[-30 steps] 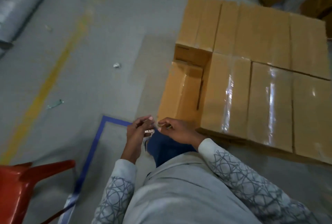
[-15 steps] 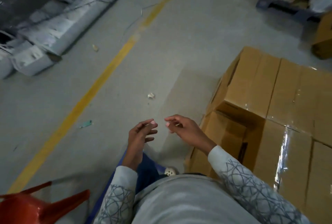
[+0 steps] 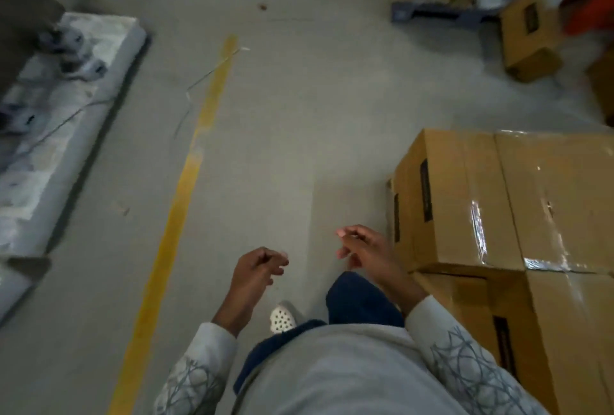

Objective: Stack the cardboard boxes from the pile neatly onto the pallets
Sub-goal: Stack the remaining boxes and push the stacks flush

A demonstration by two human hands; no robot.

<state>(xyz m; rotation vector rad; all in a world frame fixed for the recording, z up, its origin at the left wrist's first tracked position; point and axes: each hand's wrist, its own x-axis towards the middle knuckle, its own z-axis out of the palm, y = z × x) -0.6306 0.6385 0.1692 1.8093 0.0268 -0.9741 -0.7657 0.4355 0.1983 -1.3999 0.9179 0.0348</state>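
A stack of taped brown cardboard boxes (image 3: pixel 518 202) fills the right side of the view, its near corner just right of my right hand (image 3: pixel 363 248). That hand hangs in the air with loosely curled fingers and holds nothing. My left hand (image 3: pixel 257 266) floats a little lower and further left, fingers also loosely curled and empty. A loose cardboard box (image 3: pixel 528 39) lies tilted on the floor at the far right. Further back, a pallet (image 3: pixel 432 12) carries more boxes and a white bag.
A yellow floor line (image 3: pixel 186 182) runs from the front left toward the back. White wrapped slabs (image 3: pixel 53 122) lie along the left edge. Grey concrete floor (image 3: pixel 299 122) stretches ahead. My white shoe (image 3: pixel 281 318) shows below my hands.
The view has swung up and left, away from the stacked boxes. My hands, which were together at a small item, have parted and now hold nothing. The red chair has left the view.
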